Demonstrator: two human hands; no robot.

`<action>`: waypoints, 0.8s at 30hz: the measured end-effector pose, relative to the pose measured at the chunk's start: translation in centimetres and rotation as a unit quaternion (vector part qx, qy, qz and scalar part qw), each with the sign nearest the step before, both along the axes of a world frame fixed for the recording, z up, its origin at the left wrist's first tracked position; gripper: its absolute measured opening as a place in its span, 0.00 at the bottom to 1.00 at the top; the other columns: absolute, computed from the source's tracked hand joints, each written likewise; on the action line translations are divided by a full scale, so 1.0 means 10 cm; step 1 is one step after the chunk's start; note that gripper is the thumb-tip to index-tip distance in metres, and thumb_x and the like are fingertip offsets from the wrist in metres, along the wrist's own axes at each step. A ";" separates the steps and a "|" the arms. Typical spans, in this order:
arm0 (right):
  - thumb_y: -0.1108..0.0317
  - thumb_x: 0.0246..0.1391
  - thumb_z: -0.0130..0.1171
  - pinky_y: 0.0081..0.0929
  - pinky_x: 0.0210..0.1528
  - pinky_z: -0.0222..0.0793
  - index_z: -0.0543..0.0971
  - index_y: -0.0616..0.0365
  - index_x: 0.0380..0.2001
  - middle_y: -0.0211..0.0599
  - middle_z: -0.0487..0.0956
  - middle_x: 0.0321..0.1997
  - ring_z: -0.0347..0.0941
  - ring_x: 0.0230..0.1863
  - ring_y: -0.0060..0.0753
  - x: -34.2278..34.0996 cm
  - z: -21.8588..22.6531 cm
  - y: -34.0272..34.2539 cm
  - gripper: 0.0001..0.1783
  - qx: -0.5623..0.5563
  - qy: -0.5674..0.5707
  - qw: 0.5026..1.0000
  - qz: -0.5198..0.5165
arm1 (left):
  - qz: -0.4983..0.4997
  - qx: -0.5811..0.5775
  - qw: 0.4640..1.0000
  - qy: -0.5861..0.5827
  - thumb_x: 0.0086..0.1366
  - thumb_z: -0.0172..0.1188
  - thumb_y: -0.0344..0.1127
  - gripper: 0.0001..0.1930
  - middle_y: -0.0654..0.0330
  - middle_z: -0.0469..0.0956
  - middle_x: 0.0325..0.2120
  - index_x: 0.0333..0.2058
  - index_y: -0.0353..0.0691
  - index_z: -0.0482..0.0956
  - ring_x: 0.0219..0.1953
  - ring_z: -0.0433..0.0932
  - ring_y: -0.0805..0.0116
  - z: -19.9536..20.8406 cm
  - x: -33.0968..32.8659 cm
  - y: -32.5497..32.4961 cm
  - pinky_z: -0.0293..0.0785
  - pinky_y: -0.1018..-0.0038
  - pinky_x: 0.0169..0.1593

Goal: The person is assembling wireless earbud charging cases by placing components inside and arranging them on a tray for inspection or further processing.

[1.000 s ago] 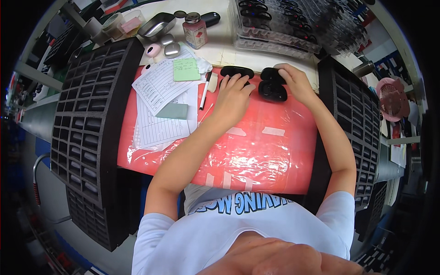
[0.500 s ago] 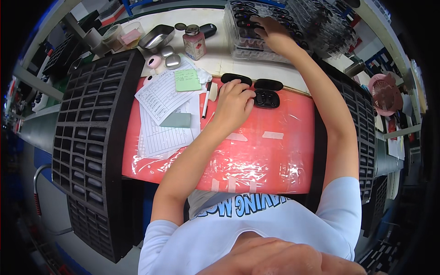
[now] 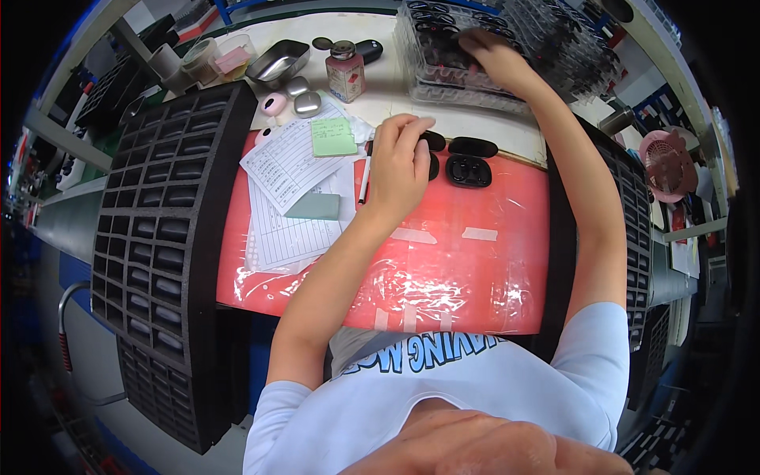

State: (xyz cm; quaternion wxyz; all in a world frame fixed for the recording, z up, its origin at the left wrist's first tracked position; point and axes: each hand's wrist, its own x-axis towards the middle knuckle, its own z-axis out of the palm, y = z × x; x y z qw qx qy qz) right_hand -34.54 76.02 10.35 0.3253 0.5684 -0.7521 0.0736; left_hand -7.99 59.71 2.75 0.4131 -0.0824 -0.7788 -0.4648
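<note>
My left hand (image 3: 398, 166) hovers over the red work mat (image 3: 356, 273), fingers stretched out, partly covering a black earbud case (image 3: 433, 164). Right beside that one lies a second black earbud case (image 3: 468, 171) with its lid raised and dark earbuds inside. My right hand (image 3: 495, 62) reaches to the far right, over a stack of clear plastic trays (image 3: 435, 92) filled with small dark parts. Its fingers and thumb look apart at the top tray; the fingertips are hard to make out. A white pen (image 3: 365, 184) lies left of my left hand.
Papers (image 3: 273, 170) with a green sticky note (image 3: 333, 137) cover the mat's left. Behind stand a pump bottle (image 3: 346, 73) and a metal dish (image 3: 279, 63). Black compartment racks (image 3: 162, 229) flank both sides. More clear trays (image 3: 558, 55) are piled at the far right.
My left hand has lifted off the left earbud case, its index finger now stretched to the right. My right hand has shifted slightly over the tray. The whole view has moved a little.
</note>
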 end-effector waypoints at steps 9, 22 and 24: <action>0.66 0.67 0.48 0.17 0.33 0.67 0.76 0.62 0.40 0.26 0.73 0.29 0.68 0.30 0.15 1.96 -0.07 0.38 0.11 0.029 -0.646 0.759 -0.076 | -0.144 0.029 0.980 -0.131 0.61 0.58 0.26 0.07 0.57 0.76 0.33 0.38 0.35 0.75 0.35 0.77 0.60 -0.09 0.08 0.17 0.73 0.68 0.41; 0.68 0.61 0.51 0.20 0.41 0.71 0.77 0.59 0.43 0.33 0.76 0.37 0.72 0.36 0.23 1.69 -0.59 0.95 0.11 -0.248 -0.832 0.494 0.044 | -0.466 0.552 0.620 -0.306 0.71 0.47 0.29 0.21 0.57 0.76 0.40 0.62 0.39 0.62 0.37 0.76 0.70 -0.30 0.03 0.19 0.73 0.77 0.39; 0.74 0.56 0.56 0.20 0.48 0.69 0.75 0.62 0.47 0.32 0.76 0.41 0.72 0.41 0.20 1.63 -0.67 0.95 0.15 -0.195 -0.736 0.648 0.008 | -0.473 0.548 0.619 -0.304 0.71 0.47 0.29 0.21 0.57 0.76 0.40 0.62 0.39 0.62 0.37 0.76 0.70 -0.30 0.03 0.18 0.73 0.77 0.39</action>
